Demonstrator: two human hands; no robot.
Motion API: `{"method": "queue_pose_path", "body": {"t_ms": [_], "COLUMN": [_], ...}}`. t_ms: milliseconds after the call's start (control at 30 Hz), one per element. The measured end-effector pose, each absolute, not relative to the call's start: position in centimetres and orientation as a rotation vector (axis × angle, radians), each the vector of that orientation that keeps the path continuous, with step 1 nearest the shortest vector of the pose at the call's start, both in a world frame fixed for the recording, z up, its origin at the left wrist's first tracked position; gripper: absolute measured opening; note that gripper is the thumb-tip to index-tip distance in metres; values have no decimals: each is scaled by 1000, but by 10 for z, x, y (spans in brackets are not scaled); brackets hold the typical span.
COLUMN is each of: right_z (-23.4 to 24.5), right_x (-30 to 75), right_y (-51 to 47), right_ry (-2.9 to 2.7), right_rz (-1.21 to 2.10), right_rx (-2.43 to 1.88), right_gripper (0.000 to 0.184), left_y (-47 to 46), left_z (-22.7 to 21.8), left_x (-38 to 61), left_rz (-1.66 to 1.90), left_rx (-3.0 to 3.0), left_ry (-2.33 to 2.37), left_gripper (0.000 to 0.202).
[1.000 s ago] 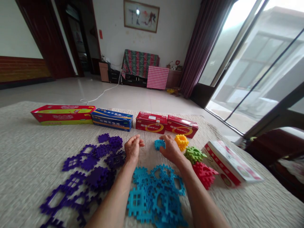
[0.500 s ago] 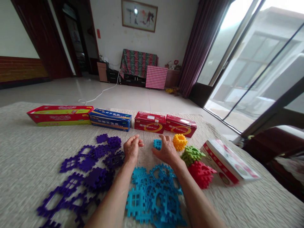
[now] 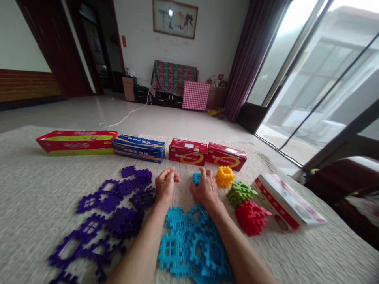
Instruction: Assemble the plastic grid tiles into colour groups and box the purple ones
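Observation:
My left hand (image 3: 166, 184) is held just above the mat with its fingers curled in, and nothing shows in it. Beside it, my right hand (image 3: 205, 187) bends its thumb and fingers around a small light-blue interlocking block (image 3: 196, 178), whose right side the hand hides. Just right of that hand sits a yellow cube of toothed panels (image 3: 225, 177). Below my wrists spreads a heap of light-blue toothed panels (image 3: 170, 249). To the left lie loose purple toothed panels (image 3: 118, 221), some near my left forearm.
A green block (image 3: 240, 193) and a red block (image 3: 251, 217) stand at the right, before a white-and-red carton (image 3: 291, 203). A row of boxes crosses the back: a red-green box (image 3: 77, 144), a blue box (image 3: 139, 150) and two dark-red boxes (image 3: 188, 153). All rest on a beige quilted mat (image 3: 319, 252).
My right hand has shifted slightly over the small light-blue block and covers more of it. My left hand stays curled in nearly the same place. The view has moved a little.

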State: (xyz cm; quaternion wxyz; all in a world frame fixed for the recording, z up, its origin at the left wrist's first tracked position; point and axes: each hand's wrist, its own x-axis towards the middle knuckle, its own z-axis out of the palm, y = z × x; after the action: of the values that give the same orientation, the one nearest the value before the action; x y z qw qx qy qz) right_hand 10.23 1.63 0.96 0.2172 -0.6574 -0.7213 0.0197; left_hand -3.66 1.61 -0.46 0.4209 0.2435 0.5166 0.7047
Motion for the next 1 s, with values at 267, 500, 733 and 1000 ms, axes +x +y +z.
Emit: {"method": "queue_pose_path", "body": {"t_ms": [267, 500, 733, 1000], "right_z": [11, 36, 66, 53], "right_x": [108, 113, 134, 135], "right_y": [19, 8, -24, -32], "right_ry": [-2021, -2093, -2600, -2612], "right_rz": [97, 81, 425, 431], "right_rx": [-1764, -1722, -1501, -1582], "right_gripper": [60, 52, 27, 20], "left_y": [17, 17, 16, 16], "left_z": [-6, -4, 0, -2], "left_x": [-37, -38, -37, -37], "left_rz": [1771, 1777, 1765, 1750], "left_rx": [610, 593, 542, 559], "left_ry": [1293, 1287, 1295, 1298], "left_gripper": [31, 29, 28, 27]}}
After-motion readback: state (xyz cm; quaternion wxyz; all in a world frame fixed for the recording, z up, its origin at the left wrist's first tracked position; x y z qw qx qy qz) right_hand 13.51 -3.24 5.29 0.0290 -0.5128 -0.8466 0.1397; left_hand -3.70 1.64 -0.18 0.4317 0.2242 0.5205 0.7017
